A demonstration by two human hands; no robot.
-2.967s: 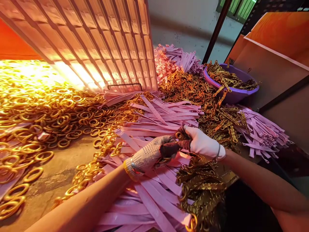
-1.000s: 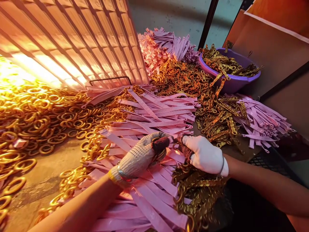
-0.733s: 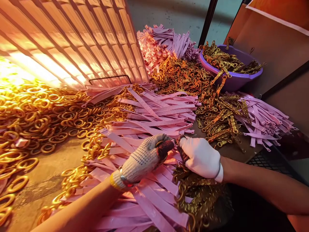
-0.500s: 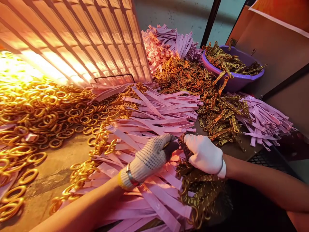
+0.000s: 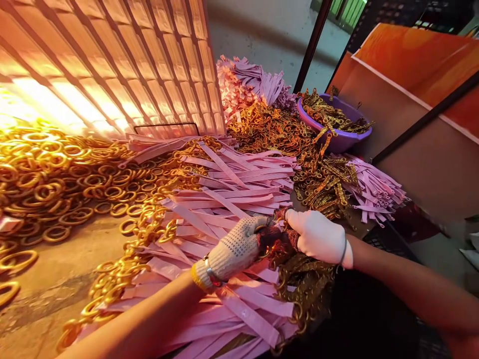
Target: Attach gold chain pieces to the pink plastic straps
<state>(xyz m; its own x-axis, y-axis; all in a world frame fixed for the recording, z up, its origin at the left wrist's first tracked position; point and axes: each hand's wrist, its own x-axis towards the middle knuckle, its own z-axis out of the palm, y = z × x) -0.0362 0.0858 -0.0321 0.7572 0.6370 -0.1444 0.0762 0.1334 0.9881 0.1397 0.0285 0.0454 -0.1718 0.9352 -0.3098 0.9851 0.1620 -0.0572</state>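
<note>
My left hand (image 5: 235,247), in a dotted knit glove with dark red fingertips, is closed in a pinch on a small gold metal piece (image 5: 276,243) over a heap of pink straps (image 5: 228,199). My right hand (image 5: 318,235), in a white glove, is closed on the same piece from the right, fingertips touching those of the left. A tangle of gold chain links (image 5: 303,284) lies directly under both hands.
Gold rings (image 5: 56,174) cover the table at left beside a slatted lit panel (image 5: 112,65). A purple bowl (image 5: 337,140) of gold links stands at the back right, with more links (image 5: 322,174) and pink straps (image 5: 374,192) around it. Orange boards (image 5: 411,75) lean at right.
Both hands stay together at the gold piece, fingertips shifting slightly. The view has swung a little, so the bowl and piles sit further left.
</note>
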